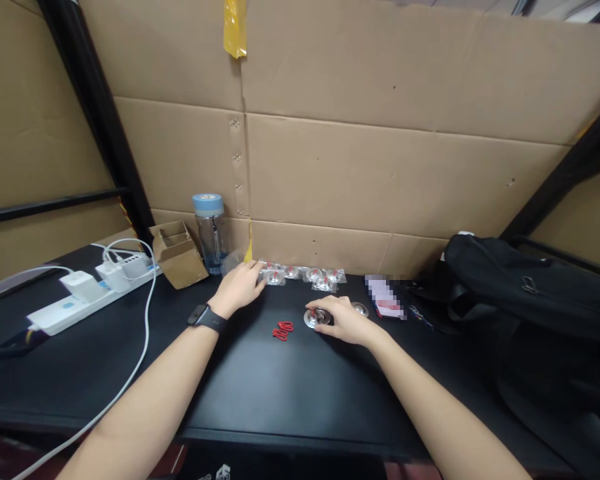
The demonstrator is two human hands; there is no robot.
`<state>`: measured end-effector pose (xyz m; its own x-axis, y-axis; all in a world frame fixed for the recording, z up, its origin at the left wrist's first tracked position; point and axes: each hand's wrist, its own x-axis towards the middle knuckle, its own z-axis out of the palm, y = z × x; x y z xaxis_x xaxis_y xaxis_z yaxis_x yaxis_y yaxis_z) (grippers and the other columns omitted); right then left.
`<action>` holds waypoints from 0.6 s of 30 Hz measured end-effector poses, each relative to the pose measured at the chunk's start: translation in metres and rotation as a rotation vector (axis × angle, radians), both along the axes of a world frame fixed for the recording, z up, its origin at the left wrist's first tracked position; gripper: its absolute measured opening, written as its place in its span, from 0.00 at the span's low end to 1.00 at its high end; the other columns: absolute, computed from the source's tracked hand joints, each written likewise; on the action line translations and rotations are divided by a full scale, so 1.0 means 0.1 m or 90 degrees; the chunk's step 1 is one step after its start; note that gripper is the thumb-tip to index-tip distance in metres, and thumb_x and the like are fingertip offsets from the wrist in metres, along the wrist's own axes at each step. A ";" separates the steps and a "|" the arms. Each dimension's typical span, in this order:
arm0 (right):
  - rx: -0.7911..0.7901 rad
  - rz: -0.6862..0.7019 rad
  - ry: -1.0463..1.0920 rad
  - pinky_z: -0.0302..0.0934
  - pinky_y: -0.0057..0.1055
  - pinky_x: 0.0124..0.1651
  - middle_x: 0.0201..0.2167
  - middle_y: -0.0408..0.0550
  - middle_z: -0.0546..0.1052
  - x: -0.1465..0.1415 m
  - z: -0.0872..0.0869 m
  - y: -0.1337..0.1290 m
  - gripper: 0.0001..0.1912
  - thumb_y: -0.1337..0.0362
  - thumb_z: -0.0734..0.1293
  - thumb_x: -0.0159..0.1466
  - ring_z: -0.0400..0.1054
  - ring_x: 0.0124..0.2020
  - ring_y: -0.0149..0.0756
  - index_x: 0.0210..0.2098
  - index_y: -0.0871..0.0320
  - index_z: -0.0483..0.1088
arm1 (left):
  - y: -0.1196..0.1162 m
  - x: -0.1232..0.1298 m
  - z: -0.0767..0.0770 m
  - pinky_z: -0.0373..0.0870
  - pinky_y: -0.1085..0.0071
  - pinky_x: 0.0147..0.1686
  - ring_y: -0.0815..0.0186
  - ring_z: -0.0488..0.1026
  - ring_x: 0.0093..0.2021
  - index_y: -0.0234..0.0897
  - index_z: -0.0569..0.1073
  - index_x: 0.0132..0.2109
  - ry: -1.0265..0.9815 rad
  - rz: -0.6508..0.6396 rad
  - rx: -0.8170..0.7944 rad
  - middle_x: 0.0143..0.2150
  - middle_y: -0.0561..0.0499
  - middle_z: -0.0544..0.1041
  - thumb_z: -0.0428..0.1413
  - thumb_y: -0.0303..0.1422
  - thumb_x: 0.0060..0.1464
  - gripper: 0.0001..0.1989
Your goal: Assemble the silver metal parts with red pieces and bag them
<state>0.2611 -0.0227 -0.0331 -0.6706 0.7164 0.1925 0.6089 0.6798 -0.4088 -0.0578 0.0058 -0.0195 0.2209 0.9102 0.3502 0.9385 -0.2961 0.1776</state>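
My right hand (341, 320) curls its fingers and thumb around the edge of a round silver disc, like a small cymbal (311, 320), with a bit of red at its centre. A second silver disc (361, 309) lies just behind that hand, partly hidden by it. My left hand (239, 288), with a black watch on the wrist, reaches to the back of the table, thumb apart from the fingers. It is beside clear-wrapped silver discs (274, 276) with red parts; its fingertips are partly hidden. Red cord loops (283, 330) lie between my hands.
More wrapped discs (324, 284) lie along the cardboard wall (340, 180). A blue-lidded bottle (211, 233), an open carton (180, 260) and a white power strip (55, 317) with cables stand left. A phone (384, 297) and a black bag (535, 287) are right.
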 end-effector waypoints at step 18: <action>-0.038 -0.008 0.381 0.71 0.33 0.43 0.50 0.50 0.76 -0.18 0.13 -0.16 0.26 0.67 0.72 0.56 0.77 0.44 0.40 0.54 0.53 0.68 | -0.45 0.94 -0.04 0.68 0.66 0.48 0.61 0.75 0.43 0.38 0.80 0.39 -0.333 -0.334 0.028 0.41 0.48 0.80 0.57 0.33 0.60 0.07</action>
<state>0.2430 -0.0386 -0.0202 -0.4497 0.7445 0.4936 0.2693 0.6399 -0.7197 0.0361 -0.0393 -0.0231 0.4169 0.7139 0.5626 0.4683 -0.6992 0.5402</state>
